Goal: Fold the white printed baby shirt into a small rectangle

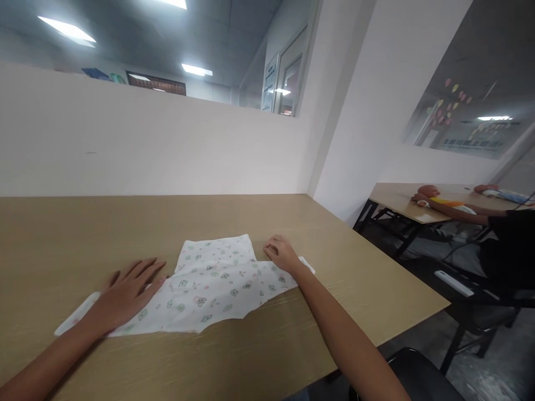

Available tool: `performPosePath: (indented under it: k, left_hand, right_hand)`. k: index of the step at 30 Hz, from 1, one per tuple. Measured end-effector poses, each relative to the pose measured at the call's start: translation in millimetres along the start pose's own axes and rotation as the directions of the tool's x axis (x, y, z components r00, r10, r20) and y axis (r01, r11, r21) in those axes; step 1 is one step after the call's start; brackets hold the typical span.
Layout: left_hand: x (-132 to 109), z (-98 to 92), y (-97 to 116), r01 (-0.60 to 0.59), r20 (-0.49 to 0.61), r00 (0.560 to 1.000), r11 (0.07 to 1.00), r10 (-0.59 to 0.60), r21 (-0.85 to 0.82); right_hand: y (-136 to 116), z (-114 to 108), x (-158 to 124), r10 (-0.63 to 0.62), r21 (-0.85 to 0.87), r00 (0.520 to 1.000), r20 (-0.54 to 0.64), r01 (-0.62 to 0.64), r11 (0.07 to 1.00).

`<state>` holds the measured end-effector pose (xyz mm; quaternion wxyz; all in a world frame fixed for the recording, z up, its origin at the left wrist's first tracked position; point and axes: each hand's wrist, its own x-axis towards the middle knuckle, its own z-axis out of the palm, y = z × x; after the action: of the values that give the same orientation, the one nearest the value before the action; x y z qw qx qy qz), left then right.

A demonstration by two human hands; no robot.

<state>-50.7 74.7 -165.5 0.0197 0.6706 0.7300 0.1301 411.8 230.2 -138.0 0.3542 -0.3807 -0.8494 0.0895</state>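
Note:
A white baby shirt (217, 278) printed with small green and grey animals lies flat on the wooden table (267, 217), its sleeves spread to both sides. Over the left sleeve rests my left hand (129, 295), palm down with the fingers apart. My right hand (281, 253) is at the upper edge of the right sleeve, its fingers loosely bent and a gap showing beside the thumb. I see nothing held in it. The right wrist covers part of that sleeve, whose cuff (307, 264) shows beyond it.
A low white wall (167, 145) runs along the table's far edge, joining a pillar (355, 100). At right, a person in black sleeves (512, 234) handles a baby doll (430, 192) on another table. Black chairs (418, 373) stand near my table's right edge.

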Motion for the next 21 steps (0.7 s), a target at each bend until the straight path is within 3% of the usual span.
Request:
performPosePath:
  k: [10, 21]
  left_hand:
    - [2, -4.3, -5, 0.044, -0.086, 0.995, 0.999, -0.043, -0.001]
    - [-5, -19.5, 8, 0.062, -0.079, 0.995, 0.998, -0.061, 0.005]
  right_hand:
    - [4, -17, -3, -0.023, 0.017, 1.000, 0.007, 0.023, 1.000]
    - [0, -24, -2, 0.023, 0.035, 0.996, 0.080, -0.026, 0.999]
